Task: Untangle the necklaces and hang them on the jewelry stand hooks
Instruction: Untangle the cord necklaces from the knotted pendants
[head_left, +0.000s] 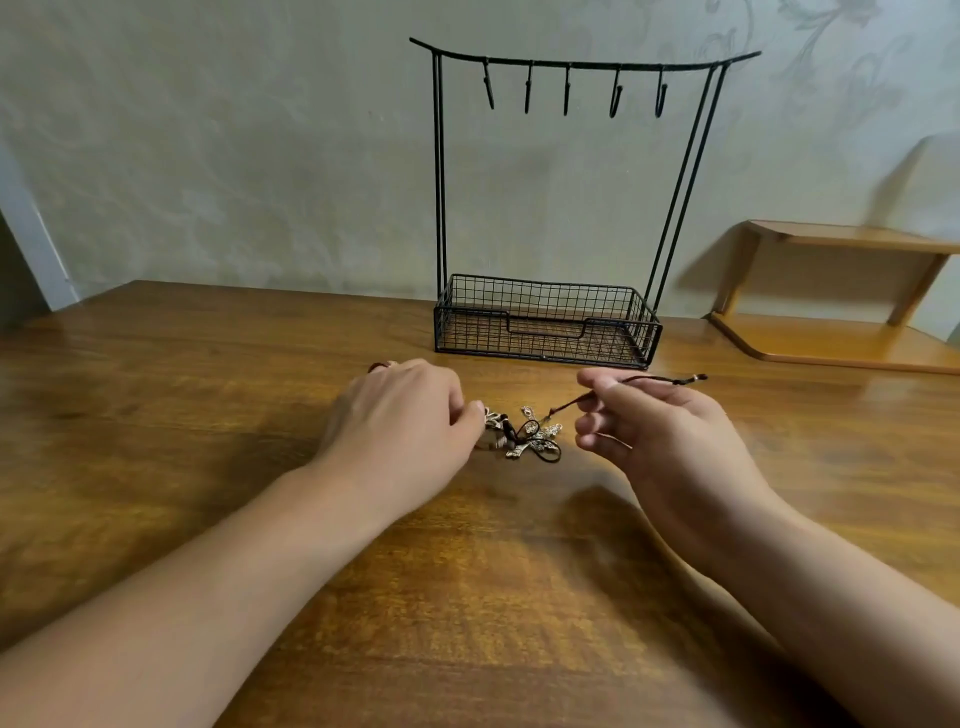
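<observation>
Wooden shelf (852, 291) beside wire stand (545, 322) — 5 hooks (567, 91)

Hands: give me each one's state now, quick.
Left hand: fingertips on the tangled necklaces; grip cannot be told.
Right hand: pinching a dark cord.

Bare wooden table (182, 395) is lying open to the outside of the left hand (400, 431) and of the right hand (660, 431). Between the two hands the tangled necklaces (524, 434) are filling the gap. Just beyond the fingertips the jewelry stand (545, 322) is blocking the way forward, its basket sitting low, while open space is showing under its hooks (566, 91). Beyond the right hand a wooden shelf (852, 338) is closing off the far side.
</observation>
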